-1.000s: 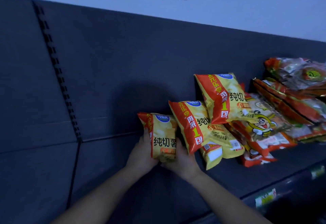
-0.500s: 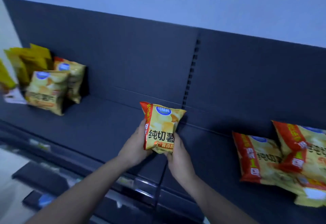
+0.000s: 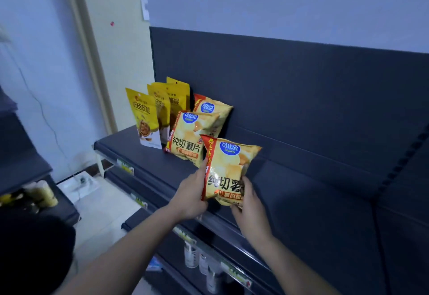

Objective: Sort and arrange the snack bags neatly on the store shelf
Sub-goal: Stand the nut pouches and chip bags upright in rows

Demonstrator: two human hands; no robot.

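Since half a second ago the view has swung left along the shelf point(image 3: 308, 204), and I have carried the chip bag point(image 3: 228, 169) with it. The standing bags that sat far off to the left now stand just beyond it.

The chip bag is upright over the shelf, near the front edge, but I cannot tell whether its bottom touches the surface. My left hand point(image 3: 190, 193) grips its red left edge with the fingers curled round it. My right hand point(image 3: 251, 211) clamps the lower right corner, thumb on the front.

The bag's top left corner overlaps the front chip bag point(image 3: 189, 137), which stands just behind and to the left. A rear chip bag point(image 3: 212, 108) leans on the back panel point(image 3: 301, 90).

Left of those, the yellow pouches point(image 3: 145, 115) stand in a row at the shelf's left end, the foremost close to the front edge.

To the right of the held bag a broad stretch of dark shelf surface runs to the slotted upright point(image 3: 404, 162) — that is my room to move.

Below the front rail point(image 3: 126, 167) with its price tags, small bottles point(image 3: 192, 256) stand on a lower shelf.
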